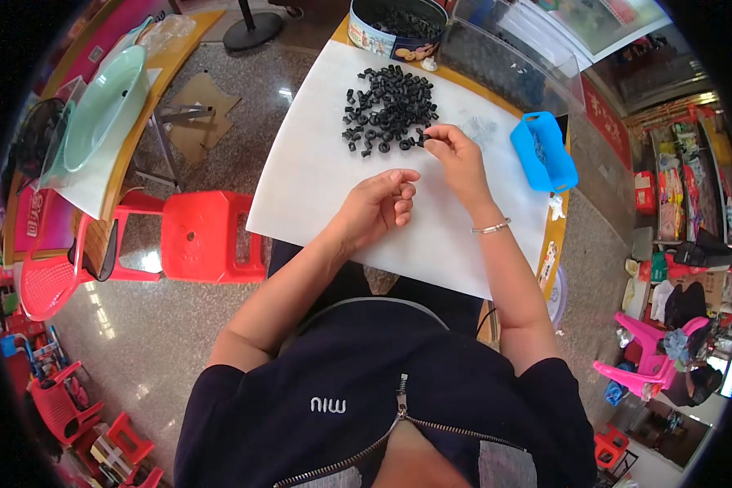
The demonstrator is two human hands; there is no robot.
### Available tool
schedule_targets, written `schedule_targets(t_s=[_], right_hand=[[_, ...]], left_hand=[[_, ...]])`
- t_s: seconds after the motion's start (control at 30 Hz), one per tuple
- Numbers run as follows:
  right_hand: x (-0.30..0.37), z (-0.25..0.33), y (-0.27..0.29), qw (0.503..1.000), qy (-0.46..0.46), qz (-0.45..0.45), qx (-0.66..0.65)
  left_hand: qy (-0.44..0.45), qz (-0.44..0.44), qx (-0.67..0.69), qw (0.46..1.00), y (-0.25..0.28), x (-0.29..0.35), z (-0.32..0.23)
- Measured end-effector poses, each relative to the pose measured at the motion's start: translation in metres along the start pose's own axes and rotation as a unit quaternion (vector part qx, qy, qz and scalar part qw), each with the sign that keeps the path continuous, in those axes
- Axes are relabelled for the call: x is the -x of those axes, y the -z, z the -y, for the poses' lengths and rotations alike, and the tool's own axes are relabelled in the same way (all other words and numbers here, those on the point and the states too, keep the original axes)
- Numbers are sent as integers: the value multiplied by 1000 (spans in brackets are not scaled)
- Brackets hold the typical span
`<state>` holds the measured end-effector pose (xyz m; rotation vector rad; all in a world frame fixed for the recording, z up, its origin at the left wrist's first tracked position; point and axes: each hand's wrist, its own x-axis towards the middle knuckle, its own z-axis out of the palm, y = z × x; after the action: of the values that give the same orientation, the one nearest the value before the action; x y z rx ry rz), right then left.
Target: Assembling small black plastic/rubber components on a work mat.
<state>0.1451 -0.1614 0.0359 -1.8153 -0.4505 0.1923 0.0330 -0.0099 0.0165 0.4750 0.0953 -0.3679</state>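
Observation:
On the white tabletop sheet (317, 179) lies a loose pile of small black ring-like plastic parts (390, 102). At the pile's near right edge my right hand (459, 159) has thumb and forefinger pinched on one small black part (424, 139). Below the pile, my left hand (378, 205) hovers over the sheet, palm turned inward. Its fingers are curled, with thumb and forefinger pressed together. Whatever they may hold is hidden.
A round tin (397, 32) of black parts stands at the far edge beside a clear plastic box (496, 61). A blue basket (543, 154) sits at the table's right. Red stools (207, 236) and a side table with a green basin (110, 110) are to the left.

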Motion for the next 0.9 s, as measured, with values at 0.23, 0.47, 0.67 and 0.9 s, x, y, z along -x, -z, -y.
schedule_targets(t_s=[0.23, 0.47, 0.67, 0.9], right_hand=[[51, 21, -12, 984, -34, 21, -176], [66, 10, -29, 991, 42, -6, -131], [73, 18, -24, 985, -20, -18, -172], [60, 0, 10, 987, 35, -117, 103]], left_hand=[[-56, -26, -46, 997, -2, -2, 4], [-57, 2, -39, 998, 9, -6, 8], [-54, -16, -52, 997, 10, -6, 8], [-43, -47, -46, 997, -5, 0, 1]])
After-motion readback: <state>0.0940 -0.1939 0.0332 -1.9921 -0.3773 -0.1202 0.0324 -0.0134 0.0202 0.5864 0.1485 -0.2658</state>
